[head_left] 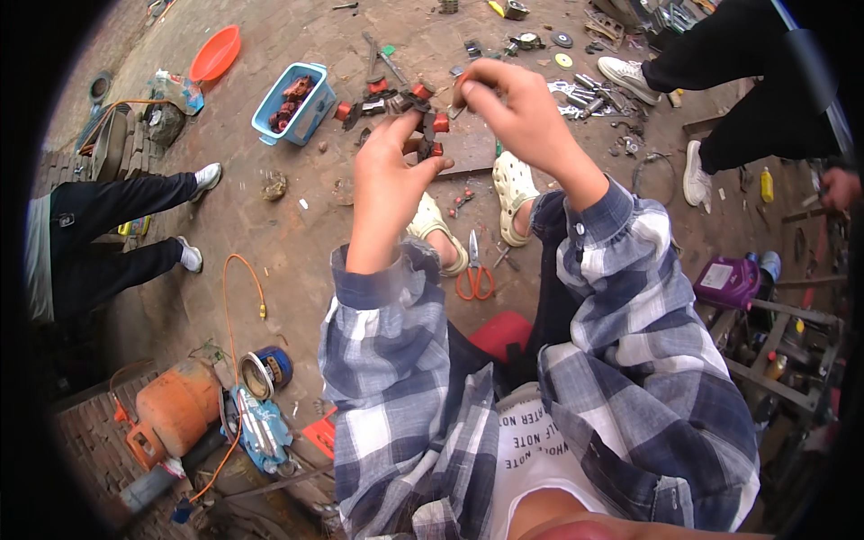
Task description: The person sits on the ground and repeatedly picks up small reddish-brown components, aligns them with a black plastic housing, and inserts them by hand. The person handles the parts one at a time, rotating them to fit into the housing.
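Note:
My left hand (389, 166) has its fingers curled at a dark metal part with several red ends (436, 135), with the thumb on its near side. Part of the metal is hidden behind the fingers. To the right and slightly farther away, my right hand (513, 108) pinches a small thin piece with a reddish edge (460, 88) between thumb and forefinger; its kind is unclear. Below both hands a flat grey-brown board (470, 155) lies on the ground. Between my cream clogs (515, 193) and my lap are scissors with orange handles (474, 281).
A light-blue bin (310, 117) holds reddish parts. An orange basin (215, 54) lies beyond it. Wrenches and sockets (589, 96) are scattered at the right. People stand on both sides. An orange gas cylinder (178, 409) and an orange cord (236, 360) are at the lower left.

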`<control>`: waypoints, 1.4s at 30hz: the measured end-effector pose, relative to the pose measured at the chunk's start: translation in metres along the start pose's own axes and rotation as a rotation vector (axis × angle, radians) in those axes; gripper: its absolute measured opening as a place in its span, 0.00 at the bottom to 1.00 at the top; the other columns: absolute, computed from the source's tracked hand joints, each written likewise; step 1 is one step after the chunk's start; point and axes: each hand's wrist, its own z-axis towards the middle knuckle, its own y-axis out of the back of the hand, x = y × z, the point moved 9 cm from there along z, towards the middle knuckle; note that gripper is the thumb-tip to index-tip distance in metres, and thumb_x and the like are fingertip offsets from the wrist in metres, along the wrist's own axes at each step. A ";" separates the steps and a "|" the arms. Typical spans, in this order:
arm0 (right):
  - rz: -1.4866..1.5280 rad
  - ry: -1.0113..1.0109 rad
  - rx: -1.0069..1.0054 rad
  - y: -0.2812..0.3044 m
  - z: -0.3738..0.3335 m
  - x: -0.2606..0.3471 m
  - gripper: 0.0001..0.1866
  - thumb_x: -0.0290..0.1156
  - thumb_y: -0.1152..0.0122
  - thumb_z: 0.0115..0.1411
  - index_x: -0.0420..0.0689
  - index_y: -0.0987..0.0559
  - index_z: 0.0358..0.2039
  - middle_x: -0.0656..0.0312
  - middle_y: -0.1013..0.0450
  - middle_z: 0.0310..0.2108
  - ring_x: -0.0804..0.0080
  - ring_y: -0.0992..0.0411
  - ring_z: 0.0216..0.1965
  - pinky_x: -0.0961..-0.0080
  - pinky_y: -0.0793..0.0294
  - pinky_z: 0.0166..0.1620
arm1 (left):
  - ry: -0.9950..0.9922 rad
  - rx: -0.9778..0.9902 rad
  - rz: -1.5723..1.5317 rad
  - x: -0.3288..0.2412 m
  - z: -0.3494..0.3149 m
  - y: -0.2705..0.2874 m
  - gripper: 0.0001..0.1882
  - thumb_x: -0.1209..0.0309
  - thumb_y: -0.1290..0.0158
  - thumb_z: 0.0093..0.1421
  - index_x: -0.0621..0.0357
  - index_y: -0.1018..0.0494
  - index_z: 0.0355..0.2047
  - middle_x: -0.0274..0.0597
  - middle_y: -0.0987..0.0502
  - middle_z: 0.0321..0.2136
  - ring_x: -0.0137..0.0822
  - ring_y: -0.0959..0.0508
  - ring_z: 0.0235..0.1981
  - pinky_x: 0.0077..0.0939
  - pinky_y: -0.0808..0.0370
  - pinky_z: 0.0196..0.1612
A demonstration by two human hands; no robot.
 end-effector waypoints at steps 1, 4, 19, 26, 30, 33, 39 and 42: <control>0.071 -0.106 -0.047 0.003 0.002 -0.012 0.08 0.29 0.46 0.54 0.38 0.23 0.30 0.55 0.25 0.25 0.55 0.27 0.28 0.69 0.28 0.36 | -0.038 0.030 -0.031 -0.004 -0.001 -0.001 0.30 0.82 0.36 0.43 0.73 0.32 0.49 0.46 0.28 0.43 0.37 0.21 0.38 0.25 0.21 0.31; -0.158 -0.095 0.000 0.009 0.004 -0.016 0.10 0.30 0.47 0.54 0.36 0.23 0.29 0.51 0.25 0.25 0.52 0.27 0.27 0.68 0.28 0.31 | 0.091 0.039 -0.337 0.008 -0.002 -0.002 0.28 0.83 0.37 0.43 0.72 0.31 0.46 0.44 0.27 0.41 0.35 0.21 0.36 0.25 0.21 0.33; 0.937 -0.026 0.385 -0.013 0.001 0.027 0.11 0.29 0.51 0.60 0.35 0.25 0.37 0.54 0.27 0.38 0.68 0.30 0.43 0.72 0.33 0.50 | 0.102 -0.154 -0.025 0.022 0.001 0.020 0.34 0.75 0.32 0.38 0.72 0.30 0.47 0.51 0.26 0.42 0.39 0.20 0.37 0.28 0.22 0.37; 0.348 -0.004 0.048 0.005 0.009 0.002 0.19 0.23 0.52 0.57 0.38 0.28 0.50 0.56 0.28 0.49 0.66 0.31 0.52 0.71 0.41 0.60 | 0.098 -0.026 -0.326 0.015 0.000 0.002 0.30 0.79 0.34 0.41 0.72 0.31 0.47 0.46 0.26 0.42 0.38 0.20 0.38 0.27 0.21 0.35; -0.362 0.338 0.109 -0.019 -0.003 0.019 0.10 0.28 0.44 0.55 0.43 0.25 0.39 0.58 0.26 0.34 0.60 0.28 0.41 0.61 0.40 0.58 | 0.201 0.018 -0.579 0.007 0.000 0.003 0.27 0.82 0.36 0.44 0.72 0.32 0.47 0.43 0.26 0.41 0.34 0.21 0.36 0.25 0.21 0.31; -0.358 0.233 0.302 -0.030 -0.007 0.017 0.06 0.31 0.41 0.55 0.42 0.24 0.32 0.59 0.27 0.25 0.61 0.28 0.35 0.61 0.42 0.59 | 0.217 -0.090 -0.522 0.015 0.000 0.015 0.27 0.81 0.36 0.45 0.72 0.31 0.46 0.45 0.26 0.40 0.32 0.21 0.33 0.24 0.21 0.28; 0.354 -0.172 0.462 -0.039 -0.012 0.012 0.11 0.33 0.45 0.62 0.39 0.27 0.27 0.65 0.30 0.22 0.78 0.31 0.28 0.77 0.31 0.41 | 0.205 -0.129 -0.191 0.042 0.005 0.017 0.31 0.74 0.32 0.39 0.71 0.30 0.46 0.48 0.26 0.39 0.37 0.20 0.35 0.26 0.21 0.31; 0.628 -0.131 0.361 -0.034 -0.003 0.013 0.12 0.32 0.52 0.65 0.38 0.27 0.30 0.65 0.29 0.27 0.79 0.32 0.31 0.80 0.33 0.37 | 0.126 -0.062 -0.172 0.034 0.003 0.000 0.30 0.77 0.35 0.41 0.70 0.31 0.46 0.48 0.25 0.39 0.36 0.20 0.35 0.24 0.22 0.32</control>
